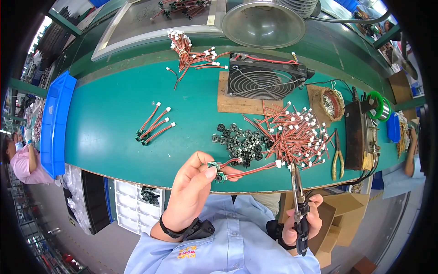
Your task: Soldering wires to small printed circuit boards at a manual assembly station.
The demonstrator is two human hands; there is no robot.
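My left hand (189,185) pinches two small green circuit boards (220,177) between thumb and fingers, above the near edge of the table. Red and dark wires (248,173) run rightward from the boards and end in white plugs. In my right hand (314,221) is a soldering iron (299,208), its metal shaft pointing away from me. The tip lies near one white plug, at the front of a pile of plugged wires (294,137); I cannot tell whether it touches. Left of that pile is a heap of small black parts (242,142).
A fan (262,77) stands on a brown board behind the heap. To the right are pliers (337,157), a round pot (331,104) and a green solder spool (378,107). Several wired boards (153,128) lie at left, beside a blue bin (57,123). A metal lamp shade (263,25) hangs behind.
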